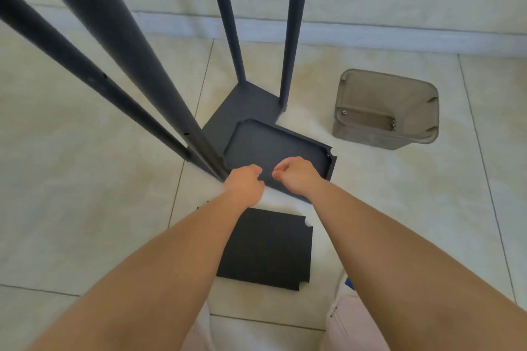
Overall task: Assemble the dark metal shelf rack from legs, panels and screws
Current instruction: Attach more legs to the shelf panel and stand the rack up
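Note:
Four dark legs (pixel 233 37) rise from a dark bottom panel (pixel 245 111) standing on the tiled floor. A second dark shelf panel (pixel 279 148), with a raised rim and notched corners, lies tilted partly over the bottom panel, next to the near left legs (pixel 137 74). My left hand (pixel 245 184) and my right hand (pixel 293 177) are side by side at this panel's near rim, fingers curled and thumbs on top, gripping the rim. A third dark panel (pixel 265 251) lies flat on the floor under my forearms.
A grey plastic bin (pixel 385 111) with a few screws in its bottom stands on the floor to the right of the rack. A pale wall and skirting run behind. My knees in light trousers (pixel 350 322) show at the bottom edge.

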